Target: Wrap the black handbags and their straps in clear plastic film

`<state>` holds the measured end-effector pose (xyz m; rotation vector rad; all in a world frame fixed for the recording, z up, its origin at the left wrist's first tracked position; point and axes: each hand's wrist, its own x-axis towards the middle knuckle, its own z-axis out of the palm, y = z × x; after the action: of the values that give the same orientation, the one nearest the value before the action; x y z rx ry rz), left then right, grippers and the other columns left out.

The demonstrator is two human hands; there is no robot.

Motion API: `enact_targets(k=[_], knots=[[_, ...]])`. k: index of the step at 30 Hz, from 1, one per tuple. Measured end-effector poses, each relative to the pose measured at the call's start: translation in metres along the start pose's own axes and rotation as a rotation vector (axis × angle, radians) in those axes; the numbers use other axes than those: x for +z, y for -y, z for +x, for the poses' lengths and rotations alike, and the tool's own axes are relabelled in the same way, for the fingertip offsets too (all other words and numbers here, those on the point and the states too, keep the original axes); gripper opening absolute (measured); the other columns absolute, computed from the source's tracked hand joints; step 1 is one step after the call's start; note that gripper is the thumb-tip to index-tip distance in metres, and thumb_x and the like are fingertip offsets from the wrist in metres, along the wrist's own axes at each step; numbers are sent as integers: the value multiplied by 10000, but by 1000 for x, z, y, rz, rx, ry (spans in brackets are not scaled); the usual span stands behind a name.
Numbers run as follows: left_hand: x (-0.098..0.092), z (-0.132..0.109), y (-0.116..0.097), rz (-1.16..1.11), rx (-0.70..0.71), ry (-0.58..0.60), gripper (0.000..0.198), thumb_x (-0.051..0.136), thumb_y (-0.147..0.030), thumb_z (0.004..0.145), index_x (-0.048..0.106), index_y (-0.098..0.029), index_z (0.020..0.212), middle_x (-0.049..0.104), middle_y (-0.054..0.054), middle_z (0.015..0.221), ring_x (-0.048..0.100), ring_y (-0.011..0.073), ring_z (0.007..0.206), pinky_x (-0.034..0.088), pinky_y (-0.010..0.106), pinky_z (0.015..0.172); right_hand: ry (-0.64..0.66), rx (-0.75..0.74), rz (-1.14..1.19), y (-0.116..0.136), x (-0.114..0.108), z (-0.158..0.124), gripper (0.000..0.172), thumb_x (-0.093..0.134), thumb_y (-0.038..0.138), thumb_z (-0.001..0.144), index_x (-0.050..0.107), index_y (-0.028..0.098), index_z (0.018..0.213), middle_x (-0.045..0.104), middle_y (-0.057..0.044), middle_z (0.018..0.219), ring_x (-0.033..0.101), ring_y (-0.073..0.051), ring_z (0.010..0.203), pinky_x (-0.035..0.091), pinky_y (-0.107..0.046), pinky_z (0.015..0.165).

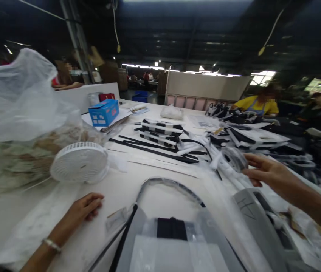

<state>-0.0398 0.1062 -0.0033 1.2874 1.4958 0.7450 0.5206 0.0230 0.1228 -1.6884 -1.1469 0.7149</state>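
Note:
My right hand [265, 172] grips a roll of clear tape [234, 158] by its near edge, at the right above the table. My left hand [90, 206] is at the left with its fingers curled and thumb pressed to them; what they hold, if anything, is too small to make out. Between my hands lies a grey bag [141, 223] with a black tab [171, 228], a sheet of white wrapping [174, 255] and a handle [166, 180] wrapped in clear film. A small clear packet [116, 219] lies beside the bag, near my left hand.
A white fan [81, 162] and a large clear plastic bag [21, 102] stand left. Behind are a blue box [104, 112], black straps [157, 149] and wrapped bundles [160, 132]. A grey hard case with black marks [255, 211] sits right. A person in yellow [253, 104] works beyond.

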Motion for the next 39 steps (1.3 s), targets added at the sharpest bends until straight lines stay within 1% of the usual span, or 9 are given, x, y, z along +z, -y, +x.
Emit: enact_targets(k=[4,6,10,15,19,25,30,35,39], knots=[[0,7,8,-45,49,31,549,707,-620,590,640,-162,886,641,23,714,566,154,595,428,258,530,263,-299,-235,31,105,-22,368,640,270,713,647,233,1080,663,-29,785,565,-147,520,491,-292,513],[-1,9,14,-51,78,56,521,684,-603,623,637,-158,891,635,24,714,564,155,604,427,261,545,445,-487,-361,29,150,-30,348,531,136,738,668,241,1040,679,-41,988,636,-172,751,530,-305,704],[-3,11,22,-31,107,109,469,637,-566,666,619,-158,896,613,17,724,563,156,618,417,254,539,703,-593,-584,14,203,-34,389,465,33,697,697,237,934,523,-31,1367,624,-175,964,487,-307,851],[19,21,1,159,217,167,354,527,-485,764,606,-181,928,602,15,739,584,181,669,465,276,573,571,-342,-712,15,224,-27,205,549,269,817,671,194,964,704,-61,953,634,-190,781,477,-301,732],[61,41,-27,346,482,170,296,494,-321,819,604,-191,1061,628,82,1089,612,189,860,485,315,789,589,-224,-895,8,241,-23,294,642,337,755,670,178,1001,706,-87,984,637,-247,875,456,-326,754],[112,73,-34,395,545,250,271,521,-259,801,657,-170,1017,664,74,953,609,209,864,465,322,821,620,-402,-978,-15,267,-21,247,596,241,813,669,204,1046,676,-79,1013,628,-245,952,440,-318,816],[113,82,-28,349,560,301,281,495,-261,827,676,-191,1030,679,44,956,619,181,887,467,275,817,610,-569,-1067,-10,288,-19,262,530,182,873,617,260,1107,636,-49,1071,639,-213,910,449,-285,725],[108,83,-29,333,580,345,261,486,-320,865,680,-231,1016,675,23,971,609,184,919,458,272,819,439,-434,-1168,2,304,-8,220,583,230,857,564,196,1073,656,-66,1009,646,-241,912,451,-298,696],[114,77,-31,390,567,297,243,546,-376,841,623,-222,1013,658,21,958,607,188,853,460,290,780,479,-429,-1157,5,305,1,399,597,246,848,496,204,1232,643,-86,1095,643,-255,961,451,-313,716]])
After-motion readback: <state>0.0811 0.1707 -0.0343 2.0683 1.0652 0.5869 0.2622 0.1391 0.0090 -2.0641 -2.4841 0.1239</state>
